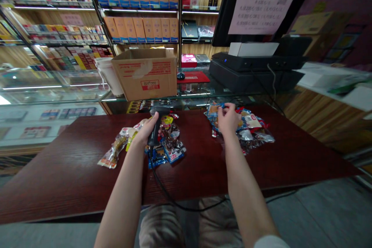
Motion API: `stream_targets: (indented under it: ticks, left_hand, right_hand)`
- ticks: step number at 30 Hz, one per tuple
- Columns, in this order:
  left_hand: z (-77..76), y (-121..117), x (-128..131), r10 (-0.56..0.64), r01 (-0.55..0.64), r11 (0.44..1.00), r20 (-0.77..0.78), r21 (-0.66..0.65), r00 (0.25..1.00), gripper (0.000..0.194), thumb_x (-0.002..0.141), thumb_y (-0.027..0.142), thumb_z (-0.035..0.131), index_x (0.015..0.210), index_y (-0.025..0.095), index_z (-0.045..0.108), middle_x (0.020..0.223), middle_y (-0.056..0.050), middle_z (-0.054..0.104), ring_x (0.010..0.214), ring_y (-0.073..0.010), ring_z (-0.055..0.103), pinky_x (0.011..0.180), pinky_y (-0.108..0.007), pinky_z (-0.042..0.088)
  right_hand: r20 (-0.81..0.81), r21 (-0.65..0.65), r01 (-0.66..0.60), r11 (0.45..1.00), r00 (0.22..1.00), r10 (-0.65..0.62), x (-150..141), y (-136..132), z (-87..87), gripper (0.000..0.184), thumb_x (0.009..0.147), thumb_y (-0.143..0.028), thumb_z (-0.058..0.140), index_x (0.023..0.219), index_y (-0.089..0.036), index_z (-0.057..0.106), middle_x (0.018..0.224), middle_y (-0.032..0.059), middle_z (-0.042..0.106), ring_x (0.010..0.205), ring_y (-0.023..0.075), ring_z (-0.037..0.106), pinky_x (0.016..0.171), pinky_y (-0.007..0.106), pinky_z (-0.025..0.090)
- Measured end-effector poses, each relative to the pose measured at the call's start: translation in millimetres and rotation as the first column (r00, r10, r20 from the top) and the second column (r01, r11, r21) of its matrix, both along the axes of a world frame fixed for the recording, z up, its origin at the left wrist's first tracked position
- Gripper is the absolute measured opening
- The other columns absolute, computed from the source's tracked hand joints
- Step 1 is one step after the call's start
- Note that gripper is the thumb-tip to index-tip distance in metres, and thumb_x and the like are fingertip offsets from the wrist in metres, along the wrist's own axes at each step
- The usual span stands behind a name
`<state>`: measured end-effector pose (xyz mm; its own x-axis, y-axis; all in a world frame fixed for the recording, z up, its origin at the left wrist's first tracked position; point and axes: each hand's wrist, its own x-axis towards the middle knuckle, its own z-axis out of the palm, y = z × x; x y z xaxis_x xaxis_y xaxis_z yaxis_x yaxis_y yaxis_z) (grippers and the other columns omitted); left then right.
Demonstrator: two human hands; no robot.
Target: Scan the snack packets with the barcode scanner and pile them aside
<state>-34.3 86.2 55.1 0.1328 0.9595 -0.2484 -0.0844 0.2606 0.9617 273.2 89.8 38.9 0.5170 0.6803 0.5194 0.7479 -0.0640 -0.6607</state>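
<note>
Two hands over the desk [58, 170]. Left hand [144, 130] first?

Closed round the grip of a black barcode scanner [154, 133], its head pointing forward, away from the body. Cord [162, 195] runs down over the near desk edge.

Right hand [228, 119]?

Partly closed, fingers [223, 109] curled down onto a heap of snack packets [248, 130]. Whether they have hold of one, I cannot tell.

Any other packets?

Second heap [171, 146] just below the scanner, blue-and-white bags among them. One clear bag [113, 153] lies just to its left, under the left hand's side.

And beyond the desk?

Glass case [186, 95] along the far edge. On it, a cardboard carton [144, 74] with red print, a white tub [109, 77] touching its left side, and a black machine [255, 66] with a white box on top. Behind, shelves [139, 9] stacked with tan boxes. Paper notice [263, 4] hangs upper right.
</note>
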Motion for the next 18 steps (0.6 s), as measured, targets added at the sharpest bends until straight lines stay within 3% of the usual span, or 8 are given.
stream_targets:
  ticks: [3, 6, 9, 14, 18]
  left_hand:
    - [-6.9, 5, 0, 0.031, -0.031, 1.0, -0.006, 0.003, 1.0, 0.054, 0.079, 0.066, 0.061, 0.093, 0.013, 0.064, 0.046, -0.002, 0.054, 0.036, -0.013, 0.049, 0.037, -0.024, 0.037]
    - [-16.5, 11, 2, 0.028, -0.029, 0.999, 0.035, 0.034, 0.999, 0.056, 0.078, 0.068, 0.06, 0.093, 0.014, 0.064, 0.046, -0.001, 0.053, 0.036, -0.0136, 0.05, 0.037, -0.024, 0.037]
    - [-25.9, 15, 8, 0.028, -0.032, 0.995, 0.04, 0.097, 0.999, 0.058, 0.078, 0.07, 0.058, 0.091, 0.015, 0.064, 0.046, -0.001, 0.053, 0.037, -0.0135, 0.049, 0.038, -0.024, 0.036]
    - [-36.2, 15, 30, -0.046, 0.035, 0.988, 0.071, 0.149, 0.996, 0.056, 0.078, 0.071, 0.057, 0.082, 0.015, 0.063, 0.049, -0.002, 0.054, 0.042, -0.0128, 0.05, 0.043, -0.024, 0.038]
    - [-33.8, 10, 42, -0.094, 0.076, 0.984, 0.106, 0.162, 0.99, 0.058, 0.074, 0.072, 0.06, 0.086, 0.015, 0.062, 0.051, 0.0, 0.053, 0.043, -0.0117, 0.048, 0.043, -0.024, 0.037]
  right_hand:
    - [0.006, 0.019, 0.228, 0.973, 0.974, -0.228, 25, -6, 3.6, 0.03, 0.087, -0.034, 0.047, 0.11, -0.016, 0.051, 0.088, 0.0132, 0.068, 0.091, 0.0309, 0.061, 0.092, 0.051, 0.035]
    - [-0.002, -0.021, 0.329, 0.944, 0.944, -0.329, 34, -8, -0.4, 0.034, 0.082, -0.031, 0.052, 0.113, -0.015, 0.052, 0.098, 0.0178, 0.066, 0.102, 0.036, 0.056, 0.092, 0.055, 0.033]
    - [0.01, -0.022, 0.321, 0.947, 0.947, -0.321, 32, -8, -5.6, 0.037, 0.081, -0.027, 0.051, 0.118, -0.017, 0.054, 0.111, 0.0195, 0.061, 0.112, 0.0386, 0.049, 0.093, 0.061, 0.03]
    - [0.086, 0.097, 0.302, 0.948, 0.947, -0.311, 24, -8, -3.1, 0.026, 0.08, -0.028, 0.053, 0.104, -0.02, 0.061, 0.129, 0.0191, 0.048, 0.123, 0.039, 0.038, 0.099, 0.062, 0.024]
    - [0.171, 0.209, 0.108, 0.972, 0.974, -0.145, 9, -6, 2.5, 0.024, 0.084, -0.026, 0.05, 0.105, -0.019, 0.06, 0.124, 0.0164, 0.054, 0.122, 0.033, 0.043, 0.104, 0.054, 0.026]
